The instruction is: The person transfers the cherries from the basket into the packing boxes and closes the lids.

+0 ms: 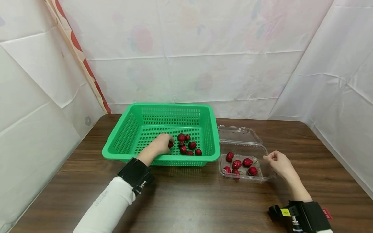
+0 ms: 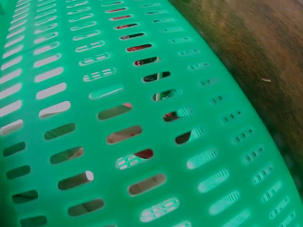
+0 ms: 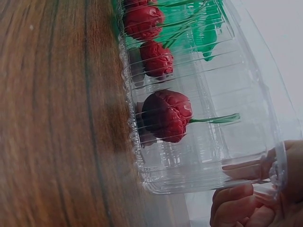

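A: Hands?
B: Left hand [image 1: 158,144] pinches a cherry [image 1: 171,144] inside the green basket [image 1: 189,158]; loose cherries [image 1: 183,149] just right of its fingertips. Right hand [image 1: 280,163] pinches the rim of the clear box [image 1: 237,149], which lies to its left.
A: Handling?
B: Light grip, I'd judge; lift above the basket wall, right hand steadying.
A: Surroundings?
B: Wood-grain table [image 1: 189,200] below both hands, pale sheeting [image 1: 180,74] beyond.

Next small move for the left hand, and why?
I'd probably lift the red fruit out of the green basket: the left hand seems to pinch it, and the right hand holds the open clear container, where similar fruit lies.
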Demonstrator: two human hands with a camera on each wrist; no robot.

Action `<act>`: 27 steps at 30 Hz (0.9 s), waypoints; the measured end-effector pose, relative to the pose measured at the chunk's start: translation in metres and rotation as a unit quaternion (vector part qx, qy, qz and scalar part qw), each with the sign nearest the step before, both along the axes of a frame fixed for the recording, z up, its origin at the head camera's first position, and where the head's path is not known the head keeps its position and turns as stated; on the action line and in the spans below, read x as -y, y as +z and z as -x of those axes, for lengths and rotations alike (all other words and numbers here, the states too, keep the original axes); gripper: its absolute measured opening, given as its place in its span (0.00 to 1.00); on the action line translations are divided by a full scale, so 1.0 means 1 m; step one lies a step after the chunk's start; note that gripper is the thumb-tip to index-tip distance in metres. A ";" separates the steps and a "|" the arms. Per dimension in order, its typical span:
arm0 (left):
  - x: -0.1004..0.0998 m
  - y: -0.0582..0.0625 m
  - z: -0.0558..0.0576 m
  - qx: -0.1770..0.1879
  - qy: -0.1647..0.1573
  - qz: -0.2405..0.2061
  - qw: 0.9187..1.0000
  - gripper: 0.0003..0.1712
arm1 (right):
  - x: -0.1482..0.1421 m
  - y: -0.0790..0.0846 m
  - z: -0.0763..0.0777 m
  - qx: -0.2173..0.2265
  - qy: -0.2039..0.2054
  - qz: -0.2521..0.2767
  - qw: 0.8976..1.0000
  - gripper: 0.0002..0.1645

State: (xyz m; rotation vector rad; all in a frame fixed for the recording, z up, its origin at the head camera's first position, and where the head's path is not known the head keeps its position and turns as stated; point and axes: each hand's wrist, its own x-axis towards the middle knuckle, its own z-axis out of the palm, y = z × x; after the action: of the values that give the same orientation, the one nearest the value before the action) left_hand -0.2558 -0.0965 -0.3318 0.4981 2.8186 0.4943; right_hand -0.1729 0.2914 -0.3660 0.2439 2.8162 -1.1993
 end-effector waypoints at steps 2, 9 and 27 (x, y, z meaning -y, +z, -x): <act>0.000 0.000 0.000 -0.013 0.002 -0.010 1.000 0.24 | 0.000 0.000 0.000 -0.001 0.000 0.000 1.000 0.17; 0.001 0.002 -0.001 -0.049 0.020 -0.056 0.997 0.25 | 0.000 0.001 0.001 -0.002 -0.001 -0.002 1.000 0.17; -0.008 0.016 -0.014 -0.172 0.066 -0.194 0.964 0.28 | 0.000 -0.001 0.001 -0.008 0.001 -0.004 1.000 0.16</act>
State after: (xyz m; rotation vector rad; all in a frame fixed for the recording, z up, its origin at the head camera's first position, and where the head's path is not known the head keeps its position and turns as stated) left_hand -0.2415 -0.0890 -0.3157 0.5109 3.1061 1.0984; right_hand -0.1740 0.2916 -0.3666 0.2334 2.8343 -1.1939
